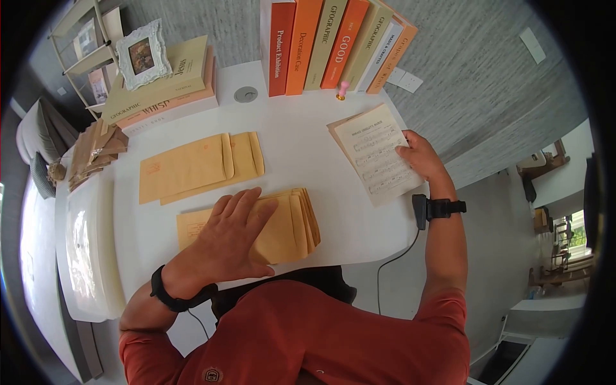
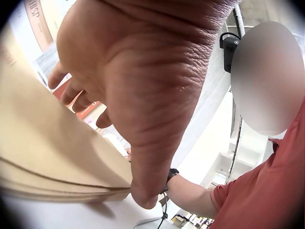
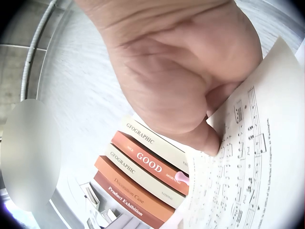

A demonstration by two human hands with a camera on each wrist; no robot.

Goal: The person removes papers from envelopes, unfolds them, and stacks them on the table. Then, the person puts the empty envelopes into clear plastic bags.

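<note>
My left hand [image 1: 231, 240], fingers extended, lies over a stack of tan envelopes [image 1: 282, 231] at the table's front; in the left wrist view the hand [image 2: 138, 81] is beside the layered envelopes [image 2: 52, 143]. At the right, my right hand [image 1: 422, 157] pinches the edge of sheet music [image 1: 375, 154], thumb on top. The right wrist view shows the hand [image 3: 176, 76] gripping the printed sheet [image 3: 252, 157]; its other fingers are hidden behind. Brown paper shows under the sheet's left edge.
Two more envelopes [image 1: 186, 167] lie behind the stack. Upright books [image 1: 327, 48] stand at the back, a pink stamp [image 1: 343, 90] before them. Stacked books [image 1: 160, 96] hold a white frame [image 1: 142, 54]. Brown packets [image 1: 96, 151] and a clear plastic-like pile [image 1: 90, 250] are at left.
</note>
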